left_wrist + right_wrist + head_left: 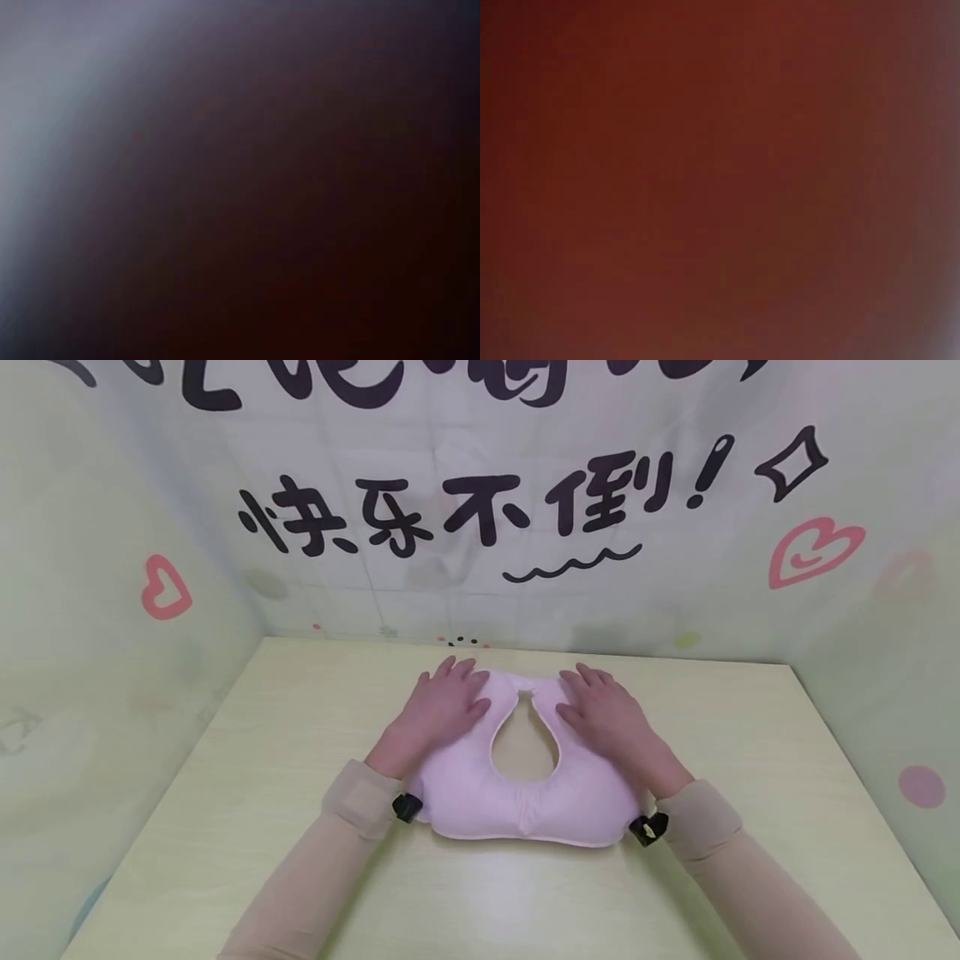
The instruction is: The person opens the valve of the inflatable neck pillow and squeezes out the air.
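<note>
A pale pink U-shaped neck pillow lies flat on the light wooden table in the head view. Its two ends meet at the far side, around a teardrop-shaped opening where the tabletop shows. On the pillow's left arm rests my left hand, its fingers pointing to the far edge. My right hand lies over the right arm in much the same way, thumb toward the opening. Both wrist views are dark and blurred, with no detail of either hand's underside.
A pale printed backdrop with dark lettering and hearts rises behind the table's far edge and along both sides. Small dark wrist cameras sit by the beige cuffs, the left camera and right camera close to the pillow's sides.
</note>
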{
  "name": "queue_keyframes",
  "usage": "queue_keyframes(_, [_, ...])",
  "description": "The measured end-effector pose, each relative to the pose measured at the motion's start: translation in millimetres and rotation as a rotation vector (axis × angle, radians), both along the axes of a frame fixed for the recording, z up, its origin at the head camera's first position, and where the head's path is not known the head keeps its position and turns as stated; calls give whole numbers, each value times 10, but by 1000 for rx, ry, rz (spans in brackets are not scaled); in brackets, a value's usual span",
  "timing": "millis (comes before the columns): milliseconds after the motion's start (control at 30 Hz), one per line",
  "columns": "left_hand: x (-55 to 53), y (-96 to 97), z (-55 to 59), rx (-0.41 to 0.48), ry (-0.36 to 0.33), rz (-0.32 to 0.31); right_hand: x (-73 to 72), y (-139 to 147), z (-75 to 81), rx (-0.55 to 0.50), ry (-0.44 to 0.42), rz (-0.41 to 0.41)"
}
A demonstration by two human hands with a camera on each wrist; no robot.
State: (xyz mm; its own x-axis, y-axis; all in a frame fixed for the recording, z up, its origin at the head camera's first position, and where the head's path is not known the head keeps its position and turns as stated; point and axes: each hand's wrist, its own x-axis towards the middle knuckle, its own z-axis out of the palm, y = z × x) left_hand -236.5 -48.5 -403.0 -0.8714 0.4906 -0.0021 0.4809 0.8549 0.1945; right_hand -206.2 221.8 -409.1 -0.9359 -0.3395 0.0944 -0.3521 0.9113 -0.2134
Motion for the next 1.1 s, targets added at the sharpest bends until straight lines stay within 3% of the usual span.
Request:
queue_keyframes(200, [-13, 4, -92, 13, 2, -6, -3, 24, -113, 25, 3, 4])
queue_keyframes(600, [-47, 4, -172, 8, 18, 5, 5, 38, -148, -14, -22, 9])
queue_keyframes(900, [-31, 6, -151, 7, 7, 8, -14, 40, -180, -17, -51, -7])
queue_keyframes(1100, [-17, 10, -123, 7, 64, 15, -11, 41, -151, -24, 15, 0])
